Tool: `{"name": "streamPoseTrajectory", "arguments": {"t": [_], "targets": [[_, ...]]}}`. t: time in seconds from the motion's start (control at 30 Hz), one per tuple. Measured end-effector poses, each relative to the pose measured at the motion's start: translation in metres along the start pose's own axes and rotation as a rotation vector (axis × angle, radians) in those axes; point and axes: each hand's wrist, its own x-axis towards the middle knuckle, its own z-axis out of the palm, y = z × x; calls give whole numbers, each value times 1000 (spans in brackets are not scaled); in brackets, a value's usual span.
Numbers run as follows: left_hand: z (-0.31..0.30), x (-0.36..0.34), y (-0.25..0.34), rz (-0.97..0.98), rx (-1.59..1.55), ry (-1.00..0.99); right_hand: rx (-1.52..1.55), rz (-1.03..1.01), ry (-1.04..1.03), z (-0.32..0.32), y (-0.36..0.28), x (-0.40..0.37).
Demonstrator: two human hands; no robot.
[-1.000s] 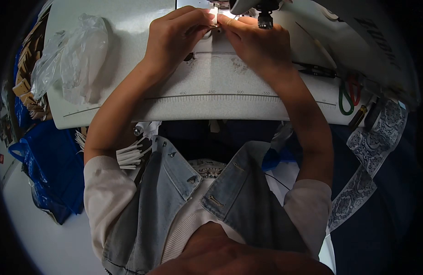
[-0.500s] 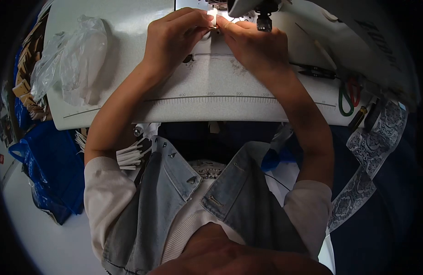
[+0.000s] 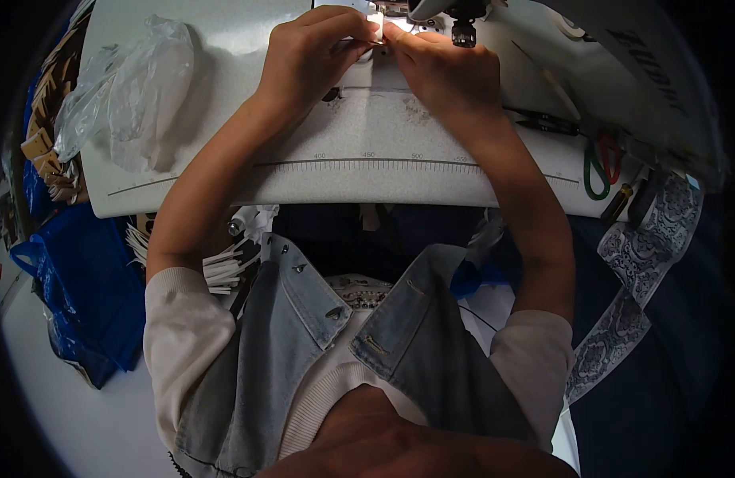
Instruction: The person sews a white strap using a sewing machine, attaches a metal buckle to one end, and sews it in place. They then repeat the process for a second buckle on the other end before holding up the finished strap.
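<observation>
Nearest you, below the tabletop's front edge, a bundle of thin white strips point(image 3: 222, 272) pokes out beside your left arm, partly covered by it. A shiny blue plastic bag point(image 3: 89, 279) lies farther left; a grey-and-white patterned band point(image 3: 650, 227) hangs at the right. On the pale tabletop point(image 3: 216, 185) with its printed ruler, your forearms hide stretches of the scale. A crumpled clear plastic bag point(image 3: 151, 95) lies left, black metal snips point(image 3: 549, 123) right. Farther off, your left hand point(image 3: 305, 62) pinches a small pale strip point(image 3: 376, 25) at its edge, thumb and forefinger forming the grip. Your right hand point(image 3: 451, 76) touches its other side; its thumb is hard to make out, so you cannot tell whether that grip is closed. The strip sits by the metal parts of the white sewing machine point(image 3: 650, 60), in glare, and the view's top edge cuts them off.
</observation>
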Motion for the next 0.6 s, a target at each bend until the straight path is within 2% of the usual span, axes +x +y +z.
{"name": "streamPoseTrajectory", "arguments": {"t": [0.07, 0.13, 0.17, 0.23, 0.33, 0.4, 0.47, 0.5, 0.6], "targets": [[-1, 0, 0, -13, -7, 16, -5, 1, -22, -3, -1, 1], [-2, 0, -6, 60, 99, -46, -14, 2, -37, -9, 0, 3], [-3, 1, -7, 62, 98, -42, 70, 42, -86, -12, 1, 4], [-3, 3, -7, -42, -49, -94, 149, 78, -137, -14, 9, 5], [1, 4, -9, 16, -112, -46, 276, -2, -225, -10, 34, 5], [-3, 5, -6, -24, -115, -85, 563, -106, -144, -9, 44, 8], [-5, 4, -5, -62, -119, -129, 553, -74, -182, -14, 40, 8], [-6, 4, -4, -6, -61, -141, 544, -36, -220, -17, 37, 9], [-8, 5, -4, 66, -3, -188, 427, -89, -147, -12, 34, 7]]}}
